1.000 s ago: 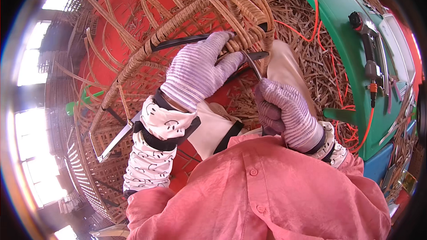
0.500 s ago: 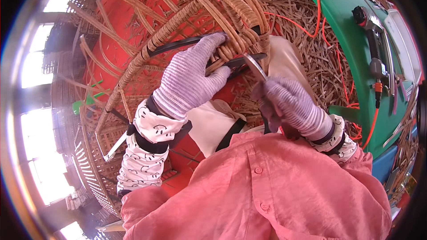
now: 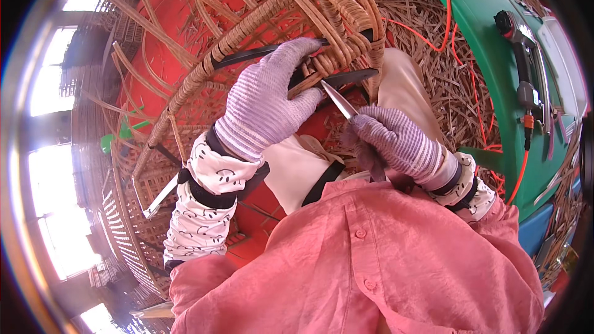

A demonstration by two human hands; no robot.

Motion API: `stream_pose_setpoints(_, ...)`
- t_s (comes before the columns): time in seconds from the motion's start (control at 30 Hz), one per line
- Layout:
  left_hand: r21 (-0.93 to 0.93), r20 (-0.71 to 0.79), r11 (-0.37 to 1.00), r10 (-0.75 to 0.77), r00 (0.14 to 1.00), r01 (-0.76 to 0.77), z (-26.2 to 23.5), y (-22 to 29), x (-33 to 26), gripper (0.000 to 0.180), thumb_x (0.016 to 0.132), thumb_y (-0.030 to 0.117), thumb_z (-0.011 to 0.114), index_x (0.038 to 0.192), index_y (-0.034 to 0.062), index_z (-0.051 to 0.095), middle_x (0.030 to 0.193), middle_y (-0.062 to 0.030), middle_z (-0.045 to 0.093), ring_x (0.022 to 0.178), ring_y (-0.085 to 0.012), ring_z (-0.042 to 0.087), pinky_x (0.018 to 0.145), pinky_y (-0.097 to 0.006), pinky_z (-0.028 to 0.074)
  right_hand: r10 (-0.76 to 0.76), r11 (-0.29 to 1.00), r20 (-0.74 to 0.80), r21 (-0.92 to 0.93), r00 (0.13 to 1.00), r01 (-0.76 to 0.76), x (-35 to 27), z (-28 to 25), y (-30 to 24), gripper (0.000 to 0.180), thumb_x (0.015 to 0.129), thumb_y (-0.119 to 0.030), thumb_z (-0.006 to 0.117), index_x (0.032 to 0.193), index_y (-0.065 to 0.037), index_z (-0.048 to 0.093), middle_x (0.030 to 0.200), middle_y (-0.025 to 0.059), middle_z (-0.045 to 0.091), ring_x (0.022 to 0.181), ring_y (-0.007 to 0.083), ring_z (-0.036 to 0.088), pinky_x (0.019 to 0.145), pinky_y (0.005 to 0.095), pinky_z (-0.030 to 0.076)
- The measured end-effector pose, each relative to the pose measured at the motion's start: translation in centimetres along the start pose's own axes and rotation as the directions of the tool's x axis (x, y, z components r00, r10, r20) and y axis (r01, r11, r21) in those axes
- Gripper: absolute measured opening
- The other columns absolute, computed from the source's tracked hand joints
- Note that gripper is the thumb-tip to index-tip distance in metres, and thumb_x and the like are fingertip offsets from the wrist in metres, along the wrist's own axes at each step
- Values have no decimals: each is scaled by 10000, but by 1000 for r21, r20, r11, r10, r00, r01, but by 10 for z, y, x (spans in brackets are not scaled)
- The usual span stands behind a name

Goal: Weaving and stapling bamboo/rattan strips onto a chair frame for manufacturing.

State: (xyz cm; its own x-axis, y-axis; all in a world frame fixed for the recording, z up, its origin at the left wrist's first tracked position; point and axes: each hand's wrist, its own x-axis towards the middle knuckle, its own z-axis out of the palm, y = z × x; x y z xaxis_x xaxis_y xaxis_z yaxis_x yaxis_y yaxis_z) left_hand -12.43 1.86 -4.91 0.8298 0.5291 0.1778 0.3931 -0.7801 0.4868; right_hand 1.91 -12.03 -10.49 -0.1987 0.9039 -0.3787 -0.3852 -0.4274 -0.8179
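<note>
Across my lap leans a wicker furniture frame (image 3: 247,25), its black metal bars wrapped in brown rattan strands. My left hand (image 3: 266,99), in a striped lilac glove, is closed on the frame at a bundle of strands (image 3: 337,52), thumb below and fingers above. In my right hand (image 3: 399,142), gloved alike, is a knife-like pointed metal tool (image 3: 339,100). Its tip reaches up and left to the strands beside my left thumb, just under a black bar (image 3: 352,77). The tool's handle is hidden in my fist.
Loose brown strips (image 3: 427,55) cover the floor at right. A green table (image 3: 489,25) there carries an air tool (image 3: 523,55) with an orange hose (image 3: 447,18). Long rattan ends (image 3: 179,49) stick out at far left over a red surface (image 3: 260,207).
The pointed tool has swung left and lower, its tip now close to my left thumb. My right hand has turned slightly with it. My left hand keeps its hold.
</note>
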Motion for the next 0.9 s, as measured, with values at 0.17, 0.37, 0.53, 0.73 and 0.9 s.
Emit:
stream_pose_setpoints(0.17,7,11,999,-50,999,50,-1,1,-6,486,673,117,687,1117,47,503,1000,-142,592,920,-255,595,786,-334,474,-80,997,-10,-6,997,80,15,-2,9,248,923,-230,411,853,-25,532,562,10,488,398,75,426,345,213,334)
stream_pose_setpoints(0.37,-57,-110,998,-33,993,27,1,0,-9,420,660,155,708,1021,55,519,911,-145,591,832,-313,600,718,-351,492,-173,967,-37,183,984,177,30,9,24,312,913,-287,429,727,-52,517,483,-11,420,363,68,362,340,208,273)
stream_pose_setpoints(0.53,60,-119,998,-23,993,30,-6,-1,-17,312,616,80,755,843,27,547,860,-102,588,787,-211,593,714,-304,478,-244,886,38,415,969,207,42,11,43,388,899,-368,435,670,-60,493,468,-8,401,351,68,338,341,212,248)
stream_pose_setpoints(0.73,240,-211,958,212,954,-160,-1,-5,-23,235,658,154,694,871,92,618,866,-74,587,764,-266,595,640,-344,498,-290,953,-86,59,953,296,33,1,29,342,899,-342,457,709,-66,527,542,-4,449,442,50,382,401,184,280)
stream_pose_setpoints(0.9,289,-251,937,273,929,-197,3,-10,-26,240,652,144,685,881,101,628,863,-62,587,744,-254,593,622,-346,501,-546,674,-89,-638,833,374,18,-20,17,200,895,-140,455,807,24,525,607,62,470,569,126,412,545,277,382)
